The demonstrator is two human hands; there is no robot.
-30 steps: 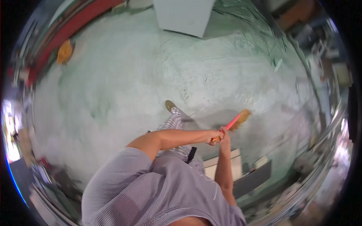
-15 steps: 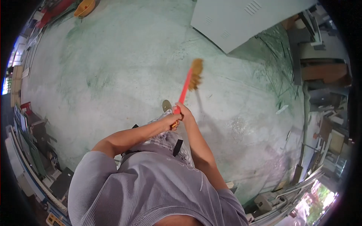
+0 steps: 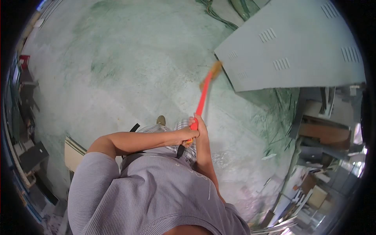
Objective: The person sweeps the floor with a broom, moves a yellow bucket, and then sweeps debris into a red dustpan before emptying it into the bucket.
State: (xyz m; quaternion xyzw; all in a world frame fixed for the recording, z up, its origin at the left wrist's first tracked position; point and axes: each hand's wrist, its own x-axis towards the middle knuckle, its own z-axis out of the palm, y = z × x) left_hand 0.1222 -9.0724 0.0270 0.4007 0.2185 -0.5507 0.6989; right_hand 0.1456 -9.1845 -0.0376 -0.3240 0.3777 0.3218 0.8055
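Observation:
A broom with a red handle [image 3: 203,96] is in both of my hands, pointing away from me and slightly to the right. Its brown bristle head [image 3: 215,69], slightly blurred, overlaps the near left edge of a grey metal cabinet [image 3: 290,47] in this view. My left hand [image 3: 188,134] wraps around the handle's near end, where a bit of orange shows below the fingers. Just beyond it, my right hand [image 3: 200,124] is closed around the red shaft. The two hands are pressed close together in front of my waist.
Greenish stains mark the concrete floor [image 3: 129,86]. Cables [image 3: 219,16] lie behind the cabinet. Stacked boards and metal parts [image 3: 325,133] line the right side. On the left are leaning panels [image 3: 74,152], a dark box [image 3: 34,156] and a small red object [image 3: 24,61].
The cabinet now sits lower and fills more of the view. The broom head has moved right, up to the cabinet's edge. Both hands keep their hold and appear slightly farther right.

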